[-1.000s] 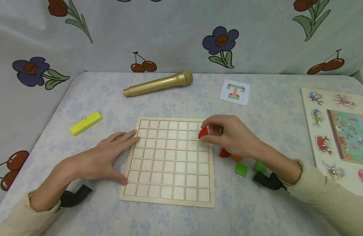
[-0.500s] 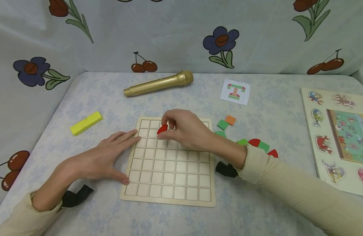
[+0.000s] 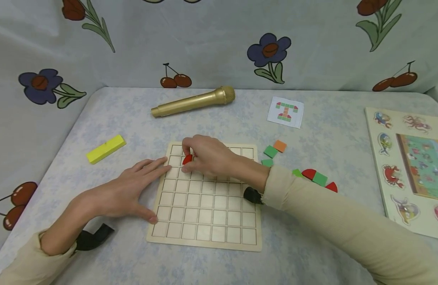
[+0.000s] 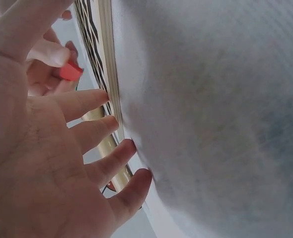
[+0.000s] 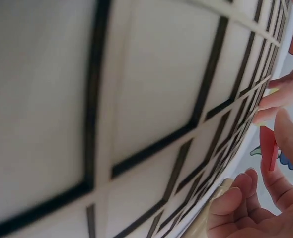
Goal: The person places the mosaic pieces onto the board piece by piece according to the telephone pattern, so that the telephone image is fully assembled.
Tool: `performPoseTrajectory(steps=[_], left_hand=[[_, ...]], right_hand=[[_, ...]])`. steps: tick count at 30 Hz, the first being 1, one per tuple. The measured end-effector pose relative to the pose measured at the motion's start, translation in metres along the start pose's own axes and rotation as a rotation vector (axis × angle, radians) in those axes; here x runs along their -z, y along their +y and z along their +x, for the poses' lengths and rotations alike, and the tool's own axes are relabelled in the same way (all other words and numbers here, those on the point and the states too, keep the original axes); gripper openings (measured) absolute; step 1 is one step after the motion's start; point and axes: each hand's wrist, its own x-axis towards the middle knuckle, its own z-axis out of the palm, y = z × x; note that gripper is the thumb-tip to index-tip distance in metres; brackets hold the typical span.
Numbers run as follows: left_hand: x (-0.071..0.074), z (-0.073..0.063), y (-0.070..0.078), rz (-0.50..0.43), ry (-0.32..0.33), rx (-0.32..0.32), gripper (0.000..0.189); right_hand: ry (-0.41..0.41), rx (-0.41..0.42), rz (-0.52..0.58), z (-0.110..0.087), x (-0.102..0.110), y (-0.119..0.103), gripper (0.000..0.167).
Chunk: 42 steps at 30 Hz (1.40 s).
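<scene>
Between thumb and fingertips my right hand (image 3: 212, 157) pinches a red quarter-circle tile (image 3: 187, 159), over the upper left squares of a wooden grid board (image 3: 204, 244). In the right wrist view the red tile (image 5: 268, 148) stands on edge, apart from the board's surface. My left hand (image 3: 124, 194) rests at the board's left edge, fingers spread, with fingertips and thumb touching its rim. The left wrist view shows these fingers (image 4: 94, 136) straight against the board's side. The squares that show on the board hold no tiles; some lie hidden under my right hand and forearm.
Green tiles (image 3: 270, 151), an orange tile (image 3: 280, 146) and red quarter-circles (image 3: 309, 173) lie right of the board. Behind are a pattern card (image 3: 285, 112) and a gold microphone (image 3: 194, 103). A yellow block (image 3: 106, 149) lies left, a sea-animal puzzle (image 3: 377, 166) far right.
My right hand has carried the red tile leftward from the board's right edge to its upper left squares. The left hand has stayed on the board's edge.
</scene>
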Motion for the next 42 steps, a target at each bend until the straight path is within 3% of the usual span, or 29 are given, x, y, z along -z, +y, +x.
performPoseTrajectory(steps=[7,21,27,42], left_hand=[[0.0,0.0,0.0,0.004,-0.005,0.0,0.118],[0.0,0.0,-0.001,0.018,0.005,0.014,0.118],[-0.001,0.001,-0.003,0.027,-0.001,0.036,0.12],[-0.001,0.002,-0.006,0.025,-0.001,0.029,0.119]], right_hand=[[-0.042,-0.018,-0.088,0.009,-0.002,0.002,0.03],[-0.112,-0.059,-0.095,0.015,-0.005,0.002,0.029],[-0.159,-0.051,-0.039,0.012,0.0,0.003,0.021],[-0.148,-0.039,-0.032,0.01,0.001,0.003,0.026]])
